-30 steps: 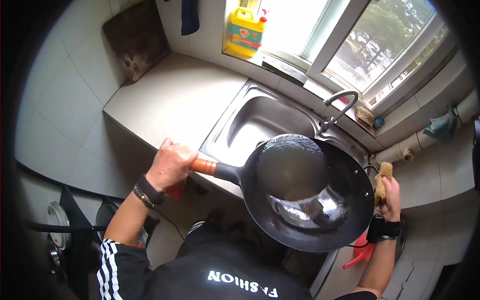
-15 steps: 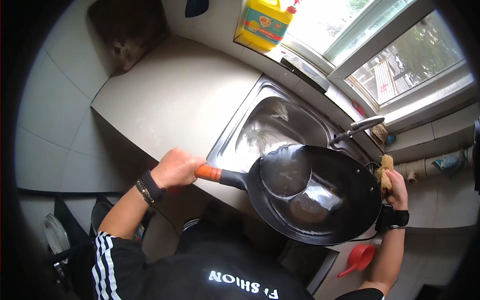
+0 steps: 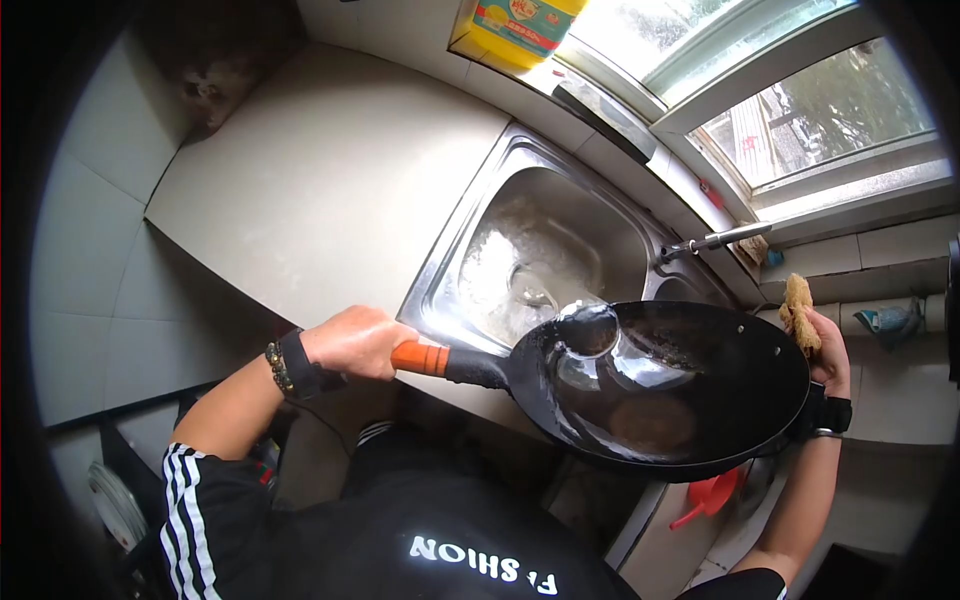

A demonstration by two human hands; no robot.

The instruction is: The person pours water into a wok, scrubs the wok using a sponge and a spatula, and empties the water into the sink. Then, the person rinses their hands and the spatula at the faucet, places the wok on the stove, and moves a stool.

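A black wok (image 3: 690, 390) is tilted over the near edge of the steel sink (image 3: 430, 290), and water runs from its rim into the basin. My left hand (image 3: 355, 342) is wrapped round its wooden handle (image 3: 420, 357). At the far right, my right hand (image 3: 828, 350) grips a tan loofah scrubber (image 3: 798, 312) beside the wok's rim; whether its hidden fingers also hold the wok cannot be made out. Some water (image 3: 590, 330) still lies in the wok's sink-side part. Foamy water (image 3: 510, 270) swirls in the basin.
A faucet (image 3: 715, 241) rises at the sink's back right, below the window. The counter (image 3: 330, 170) stretches left of the sink. A yellow detergent jug (image 3: 515, 35) stands on the ledge. Under the wok, a red ladle (image 3: 708, 492) lies at lower right.
The wok has tipped further towards the sink and shifted slightly right. The pool inside has shrunk, and water now pours into the basin. My right hand has moved right with the loofah scrubber.
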